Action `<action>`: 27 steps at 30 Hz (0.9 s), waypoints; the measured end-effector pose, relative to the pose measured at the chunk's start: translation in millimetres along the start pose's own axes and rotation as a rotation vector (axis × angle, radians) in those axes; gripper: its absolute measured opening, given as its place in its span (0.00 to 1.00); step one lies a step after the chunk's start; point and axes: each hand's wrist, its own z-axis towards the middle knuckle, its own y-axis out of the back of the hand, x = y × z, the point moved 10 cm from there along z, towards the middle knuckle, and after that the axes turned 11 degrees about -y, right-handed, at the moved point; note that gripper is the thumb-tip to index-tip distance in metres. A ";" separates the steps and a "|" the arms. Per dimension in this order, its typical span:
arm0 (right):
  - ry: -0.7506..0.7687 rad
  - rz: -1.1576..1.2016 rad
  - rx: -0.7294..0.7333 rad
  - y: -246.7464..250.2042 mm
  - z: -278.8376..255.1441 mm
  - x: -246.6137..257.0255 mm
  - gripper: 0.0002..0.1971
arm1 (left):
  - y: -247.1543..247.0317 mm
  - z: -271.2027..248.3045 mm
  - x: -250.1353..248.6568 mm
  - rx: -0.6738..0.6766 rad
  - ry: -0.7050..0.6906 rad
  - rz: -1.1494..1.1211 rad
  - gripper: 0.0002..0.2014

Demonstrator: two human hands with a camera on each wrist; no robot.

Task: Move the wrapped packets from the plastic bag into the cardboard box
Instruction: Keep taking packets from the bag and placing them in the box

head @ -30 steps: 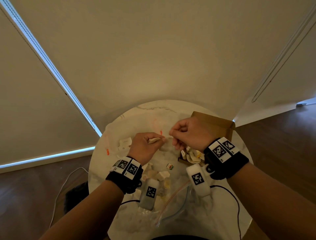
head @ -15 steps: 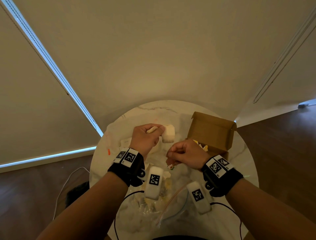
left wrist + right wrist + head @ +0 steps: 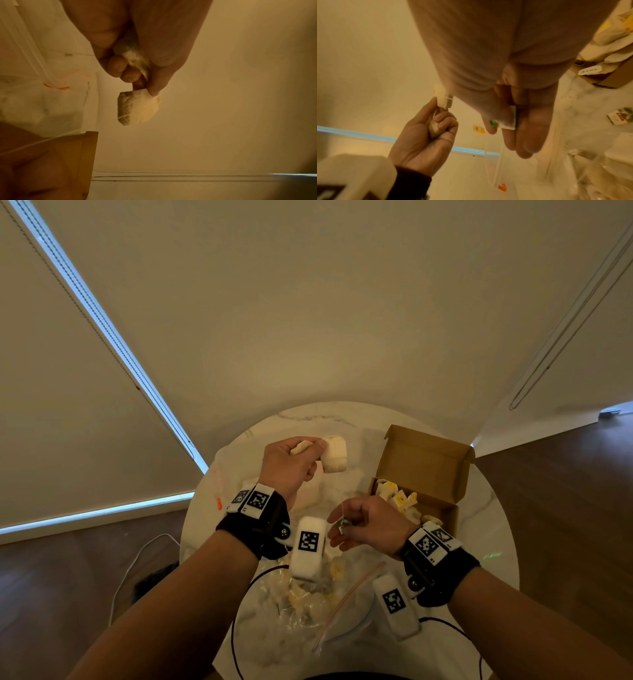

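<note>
Much of the plastic bag (image 3: 301, 607) lies under the left forearm and its wrist camera, so how many packets stay inside is hard to tell; only crumpled clear film and pale lumps show there, nearer the person than both hands. The cardboard box (image 3: 428, 463), open on the round table (image 3: 486, 508), stands just beyond and to the right of the right hand (image 3: 370, 525), and several wrapped packets (image 3: 397, 498) lie in it, partly hidden behind that hand. The left hand (image 3: 291, 463) is raised with a tight grip: thumb and forefinger pinch a pale tea bag (image 3: 139, 108) by its top edge, and a second bag (image 3: 135, 58) sits crushed inside the curled fingers, mostly covered. A thin string (image 3: 339, 491) runs from the hanging bag down to the right hand, whose narrow grip pinches a small paper tag (image 3: 506, 121) with green print between thumb and fingers. The right wrist view is blurred with motion.
</note>
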 end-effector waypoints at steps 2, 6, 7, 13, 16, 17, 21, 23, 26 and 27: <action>-0.009 0.057 -0.037 3.6 0.2 -5.8 0.10 | -0.9 1.0 0.2 -0.004 0.001 -0.013 0.04; 0.008 0.094 -0.144 18.8 1.1 -8.4 0.06 | -7.1 -1.7 -1.2 0.013 0.013 -0.040 0.04; 0.015 0.069 -0.177 23.7 2.1 -7.4 0.06 | -9.0 -3.3 -1.8 0.023 0.020 -0.050 0.04; 0.075 -0.160 -0.424 58.1 3.4 17.9 0.04 | -15.8 -17.2 3.1 0.083 0.057 -0.086 0.04; 0.098 -0.104 -0.440 68.0 -1.2 36.8 0.04 | -17.7 -27.7 11.9 0.119 0.066 -0.054 0.02; 0.127 -0.099 -0.458 70.7 -4.5 45.5 0.04 | -17.1 -30.6 15.4 0.126 0.064 -0.029 0.02; 0.245 0.010 -0.520 81.7 -15.6 72.3 0.05 | -14.7 -38.0 26.4 0.143 0.058 0.027 0.03; 0.285 0.064 -0.484 79.9 -17.3 80.9 0.04 | -14.8 -39.4 29.6 0.142 0.061 0.032 0.03; 0.332 0.096 -0.440 76.5 -20.5 91.0 0.07 | -15.9 -39.5 30.1 0.139 0.058 0.036 0.05; 0.347 0.080 -0.438 75.5 -22.7 93.8 0.07 | -16.2 -39.2 30.3 0.136 0.061 0.034 0.05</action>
